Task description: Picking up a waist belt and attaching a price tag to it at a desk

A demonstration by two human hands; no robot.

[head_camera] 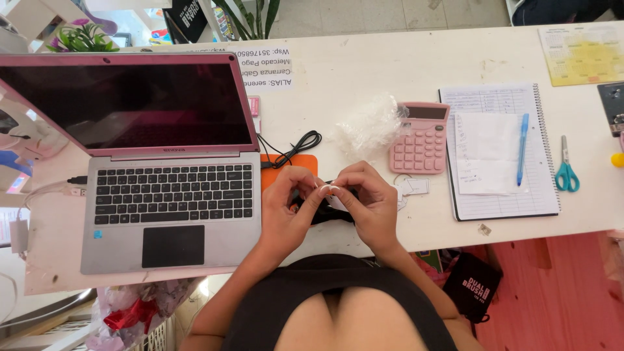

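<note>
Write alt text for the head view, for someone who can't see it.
Both hands, left hand and right hand, meet at the edge of a white desk, pinching a small white piece over a black object. An open laptop sits left; a pink calculator, notebook and scissors sit right.

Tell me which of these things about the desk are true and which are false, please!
1. The laptop is open with a dark screen. True.
2. The calculator is green. False: it is pink.
3. A blue pen lies on the spiral notebook. True.
4. The scissors are in the right hand. False: they lie on the table, right of the notebook, and both hands pinch a small white piece together.
5. The left hand rests on the laptop keys. False: it is beside the laptop, meeting the right hand over a dark thing I cannot make out.
</note>
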